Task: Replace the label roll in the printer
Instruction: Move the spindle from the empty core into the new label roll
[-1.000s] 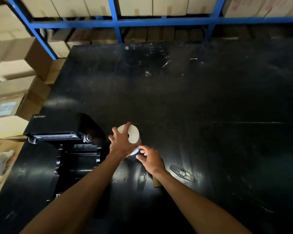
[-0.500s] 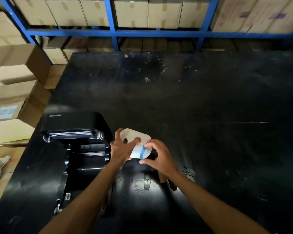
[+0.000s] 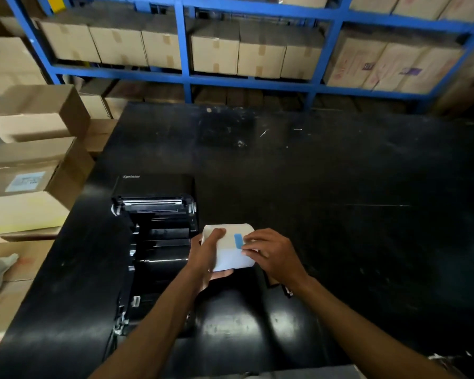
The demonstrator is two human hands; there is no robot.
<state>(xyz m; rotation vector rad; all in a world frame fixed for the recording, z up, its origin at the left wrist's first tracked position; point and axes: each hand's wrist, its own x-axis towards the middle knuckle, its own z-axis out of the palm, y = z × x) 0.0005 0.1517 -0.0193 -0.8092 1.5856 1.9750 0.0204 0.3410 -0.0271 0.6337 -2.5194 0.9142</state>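
A white label roll (image 3: 230, 253) with a strip of blue tape (image 3: 238, 241) across it is held just above the black table, right of the printer. My left hand (image 3: 205, 255) grips the roll from its left end and underside. My right hand (image 3: 271, 254) rests on the roll's right side with its fingertips at the blue tape. The black Xprinter label printer (image 3: 156, 242) stands open at the table's left, its lid tipped back and its roll bay bare.
The black table (image 3: 340, 201) stretches far to the right and back. Cardboard boxes (image 3: 25, 170) are stacked along its left edge. A blue shelf rack (image 3: 186, 75) full of cartons runs behind. Small dark parts (image 3: 285, 289) lie under my right wrist.
The roll has been lifted off the table and turned so its taped side faces up. My right hand came onto the tape. The view tilted upward.
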